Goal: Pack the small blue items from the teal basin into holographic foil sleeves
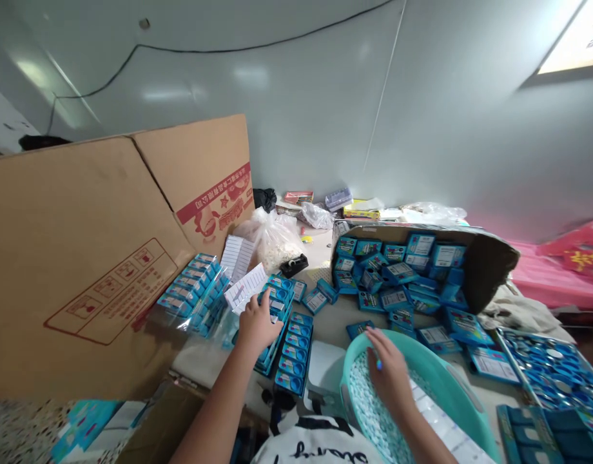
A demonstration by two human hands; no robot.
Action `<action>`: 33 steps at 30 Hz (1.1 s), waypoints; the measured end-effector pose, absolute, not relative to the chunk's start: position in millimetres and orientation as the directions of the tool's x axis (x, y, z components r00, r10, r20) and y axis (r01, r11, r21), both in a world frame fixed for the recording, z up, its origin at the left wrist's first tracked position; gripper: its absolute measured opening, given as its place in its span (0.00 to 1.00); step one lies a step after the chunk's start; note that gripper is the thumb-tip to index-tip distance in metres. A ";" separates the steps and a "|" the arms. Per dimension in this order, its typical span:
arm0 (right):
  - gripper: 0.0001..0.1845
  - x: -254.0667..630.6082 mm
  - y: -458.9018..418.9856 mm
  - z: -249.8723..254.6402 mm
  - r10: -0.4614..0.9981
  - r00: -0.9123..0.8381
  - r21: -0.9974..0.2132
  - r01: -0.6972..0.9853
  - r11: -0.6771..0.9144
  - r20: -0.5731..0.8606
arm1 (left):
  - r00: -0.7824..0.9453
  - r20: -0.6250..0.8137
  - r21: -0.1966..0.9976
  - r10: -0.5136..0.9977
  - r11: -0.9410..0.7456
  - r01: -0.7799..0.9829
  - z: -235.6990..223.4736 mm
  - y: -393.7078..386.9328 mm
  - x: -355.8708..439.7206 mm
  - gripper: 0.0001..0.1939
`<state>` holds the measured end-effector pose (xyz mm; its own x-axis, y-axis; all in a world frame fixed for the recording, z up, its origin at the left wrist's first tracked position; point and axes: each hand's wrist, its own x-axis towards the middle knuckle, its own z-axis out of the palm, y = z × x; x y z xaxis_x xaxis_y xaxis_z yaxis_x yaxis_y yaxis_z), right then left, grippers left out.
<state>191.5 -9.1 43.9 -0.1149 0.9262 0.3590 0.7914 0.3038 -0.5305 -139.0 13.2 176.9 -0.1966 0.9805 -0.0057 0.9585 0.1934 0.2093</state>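
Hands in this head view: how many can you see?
2: the left hand is at a white paper sheet above blue packs; the right hand is over pale pellets in a teal basin.

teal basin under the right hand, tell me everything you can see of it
A round teal plastic basin with a wide, smooth rim sits at lower right, cut off by the frame's bottom edge. It holds a heap of small pale blue pieces and a white strip. The right hand reaches in over the rim.
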 end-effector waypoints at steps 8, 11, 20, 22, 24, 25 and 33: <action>0.26 313.3 -55.3 14.0 0.905 0.274 -0.068 0.948 -0.311 -0.326 | -0.116 0.340 0.327 0.933 -0.001 0.945 204.6 -7.6 -121.8 0.42; 0.23 295.4 -69.1 29.9 0.861 0.278 -0.115 0.927 -0.356 -0.425 | 0.016 0.611 0.350 0.792 -0.288 0.891 222.3 -29.2 -102.6 0.31; 0.13 308.5 -82.1 79.3 0.927 0.152 -0.362 0.889 -0.280 -0.343 | 0.125 0.542 0.513 0.831 -0.445 0.734 201.6 -69.8 -60.0 0.16; 0.14 310.5 -81.3 104.9 0.961 0.060 -0.435 0.882 -0.178 -0.271 | 0.212 0.501 0.505 0.839 -0.482 0.716 198.3 -75.7 -47.7 0.12; 0.14 306.6 -80.1 134.4 0.983 -0.062 -0.527 0.849 -0.040 -0.174 | 0.319 0.489 0.436 0.812 -0.544 0.717 202.0 -78.1 -32.1 0.13; 0.15 302.8 -79.9 149.2 0.984 -0.131 -0.576 0.817 0.038 -0.120 | 0.368 0.484 0.383 0.794 -0.570 0.727 206.3 -77.7 -23.8 0.16; 0.14 275.0 -83.8 222.6 0.916 -0.397 -0.814 0.509 0.279 0.066 | 0.470 0.459 0.208 0.754 -0.605 0.768 241.4 -66.1 -6.9 0.22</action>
